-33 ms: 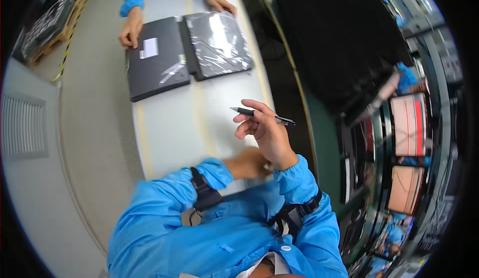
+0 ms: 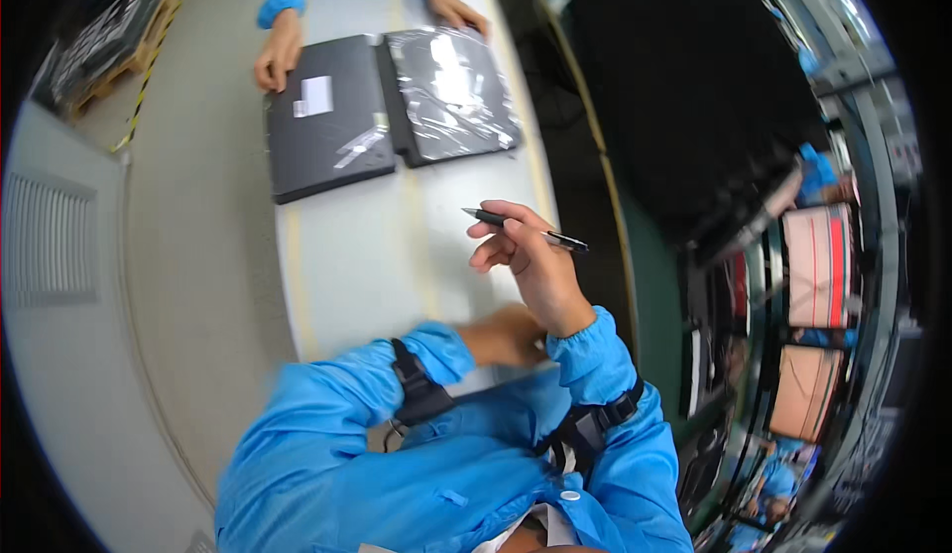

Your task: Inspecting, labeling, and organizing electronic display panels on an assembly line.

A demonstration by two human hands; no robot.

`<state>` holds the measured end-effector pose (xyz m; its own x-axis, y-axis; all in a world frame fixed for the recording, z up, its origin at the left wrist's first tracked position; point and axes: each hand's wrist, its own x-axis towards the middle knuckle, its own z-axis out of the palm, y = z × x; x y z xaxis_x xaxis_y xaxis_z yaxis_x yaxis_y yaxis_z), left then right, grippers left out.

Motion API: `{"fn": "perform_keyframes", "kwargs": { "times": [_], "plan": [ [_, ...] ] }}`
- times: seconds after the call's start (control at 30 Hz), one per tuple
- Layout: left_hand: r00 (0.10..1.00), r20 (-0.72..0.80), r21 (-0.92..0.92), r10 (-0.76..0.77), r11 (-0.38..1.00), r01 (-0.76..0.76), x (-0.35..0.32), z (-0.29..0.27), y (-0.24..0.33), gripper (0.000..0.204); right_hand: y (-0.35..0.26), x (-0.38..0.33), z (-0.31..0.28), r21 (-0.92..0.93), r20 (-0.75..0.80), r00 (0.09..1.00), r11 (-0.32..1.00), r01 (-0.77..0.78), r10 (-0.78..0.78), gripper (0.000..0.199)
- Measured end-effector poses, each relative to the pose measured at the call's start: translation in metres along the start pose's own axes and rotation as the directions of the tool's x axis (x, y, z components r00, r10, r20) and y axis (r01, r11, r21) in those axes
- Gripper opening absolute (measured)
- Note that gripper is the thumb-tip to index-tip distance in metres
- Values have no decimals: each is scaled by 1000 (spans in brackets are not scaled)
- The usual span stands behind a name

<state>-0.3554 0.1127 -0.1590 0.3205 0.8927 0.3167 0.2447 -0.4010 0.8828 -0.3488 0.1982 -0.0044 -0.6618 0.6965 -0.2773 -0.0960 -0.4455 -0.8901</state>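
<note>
My right hand [image 2: 540, 270] is raised over the near right part of the white table [image 2: 347, 265]. Its fingers grip a black pen [image 2: 565, 242], whose tip points left. Just below it my left hand [image 2: 508, 335] is smeared by motion beside my right cuff, and its fingers do not show clearly. Farther up the table lies a flat black case [image 2: 322, 151] with a white label and a strip of clear tape. Against its right side is an open-looking dark half [image 2: 451, 107] covered in shiny clear film.
Across the table a co-worker in blue sleeves rests one hand [image 2: 280, 52] on the case's left edge and the other [image 2: 456, 9] on the film-covered half. A large black mass [image 2: 684, 87] stands to the right. A louvred panel [image 2: 50, 241] is at left.
The table and cases sit slightly farther right in the picture. My right hand keeps the pen in nearly the same place; my left hand is blurred in both frames.
</note>
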Motion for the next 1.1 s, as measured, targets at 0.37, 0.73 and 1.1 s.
{"fn": "perform_keyframes", "kwargs": {
  "times": [0.37,0.73,1.1],
  "plan": [
    [999,31,-125,17,992,-13,-2,-5,9,19,46,225,142,-599,268,918,696,395,-291,14],
    [999,33,-191,-38,981,43,-8,4,22,16,71,248,150,-677,326,872,553,485,-366,13],
    [982,96,-148,-164,973,177,-3,-25,7,15,21,111,57,-554,294,655,434,710,-696,28]
  ]
}}
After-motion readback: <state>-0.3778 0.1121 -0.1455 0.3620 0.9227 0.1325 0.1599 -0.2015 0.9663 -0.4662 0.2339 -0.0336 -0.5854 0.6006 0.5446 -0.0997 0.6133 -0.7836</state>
